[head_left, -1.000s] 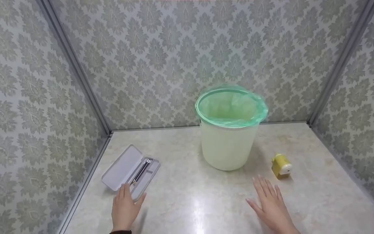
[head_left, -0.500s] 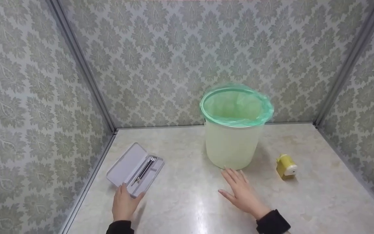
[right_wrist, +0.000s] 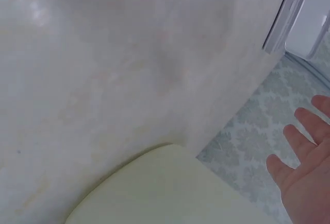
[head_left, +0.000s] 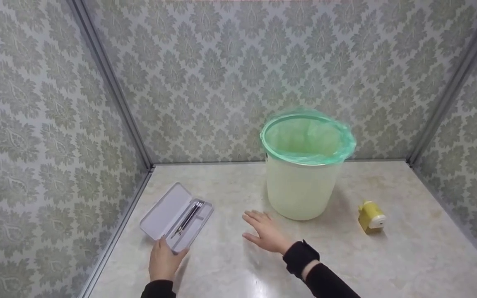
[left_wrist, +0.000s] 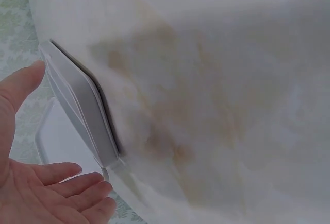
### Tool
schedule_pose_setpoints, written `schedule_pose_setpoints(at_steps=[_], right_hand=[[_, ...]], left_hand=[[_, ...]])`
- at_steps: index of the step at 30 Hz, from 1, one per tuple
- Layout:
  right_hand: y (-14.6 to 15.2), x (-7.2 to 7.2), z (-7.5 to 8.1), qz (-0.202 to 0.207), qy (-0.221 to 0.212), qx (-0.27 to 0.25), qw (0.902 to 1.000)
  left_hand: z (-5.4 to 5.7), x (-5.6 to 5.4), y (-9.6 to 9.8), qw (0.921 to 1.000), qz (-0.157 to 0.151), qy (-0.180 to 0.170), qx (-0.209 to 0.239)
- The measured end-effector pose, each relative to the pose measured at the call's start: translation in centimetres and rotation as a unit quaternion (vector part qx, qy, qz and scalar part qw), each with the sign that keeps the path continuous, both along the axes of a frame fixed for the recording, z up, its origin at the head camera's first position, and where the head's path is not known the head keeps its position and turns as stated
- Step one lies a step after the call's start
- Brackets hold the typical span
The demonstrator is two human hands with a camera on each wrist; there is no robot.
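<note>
Pencil case [head_left: 165, 212] seen lower left, lid raised, pencils [head_left: 189, 217] inside. Near end flanked by left hand [head_left: 165, 261], thumb and fingers apart. Right hand [head_left: 266, 234] held lower centre, fingers extended, nothing gripped. Pencil pickup probably being prepared; pinch needed next.

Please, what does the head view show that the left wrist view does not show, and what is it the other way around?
Only the head view: the right hand, the yellow device, the green bag and the dark pencil-like sticks lying in the open case.

Only the left wrist view: the palm side of the left hand; the head view shows its back.

Both: the left hand close to the end of the case, the pale table and the patterned wall.
</note>
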State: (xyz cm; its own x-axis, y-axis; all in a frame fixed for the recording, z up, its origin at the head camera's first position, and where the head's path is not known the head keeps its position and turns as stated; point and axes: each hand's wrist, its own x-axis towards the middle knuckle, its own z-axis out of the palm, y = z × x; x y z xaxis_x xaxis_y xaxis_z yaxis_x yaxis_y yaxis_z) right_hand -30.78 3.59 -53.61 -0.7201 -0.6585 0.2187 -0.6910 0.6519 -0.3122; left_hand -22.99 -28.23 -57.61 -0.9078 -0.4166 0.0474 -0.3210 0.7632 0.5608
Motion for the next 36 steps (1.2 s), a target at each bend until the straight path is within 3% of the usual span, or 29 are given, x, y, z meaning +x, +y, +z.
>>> schedule_pose_setpoints(at_steps=[10,22,31,36], right_hand=[[-5.8,-1.2,-1.3,0.001,0.016,0.057,0.9983],[-12.3,-0.3,-3.1,0.025,0.117,0.118,0.9857],[-15.4,0.6,-4.4,0.041,0.137,0.142,0.9796],[-15.9,0.7,-4.7,0.028,0.142,0.15,0.9781]], left_hand=[[0.0,-0.3,-0.3,0.9999,0.009,-0.002,-0.006],[-0.1,-0.6,0.0,0.9963,0.057,-0.06,0.024],[-0.4,-0.7,-0.2,0.9933,0.063,-0.078,0.058],[-0.5,-0.9,-0.4,0.9922,0.063,-0.078,0.073]])
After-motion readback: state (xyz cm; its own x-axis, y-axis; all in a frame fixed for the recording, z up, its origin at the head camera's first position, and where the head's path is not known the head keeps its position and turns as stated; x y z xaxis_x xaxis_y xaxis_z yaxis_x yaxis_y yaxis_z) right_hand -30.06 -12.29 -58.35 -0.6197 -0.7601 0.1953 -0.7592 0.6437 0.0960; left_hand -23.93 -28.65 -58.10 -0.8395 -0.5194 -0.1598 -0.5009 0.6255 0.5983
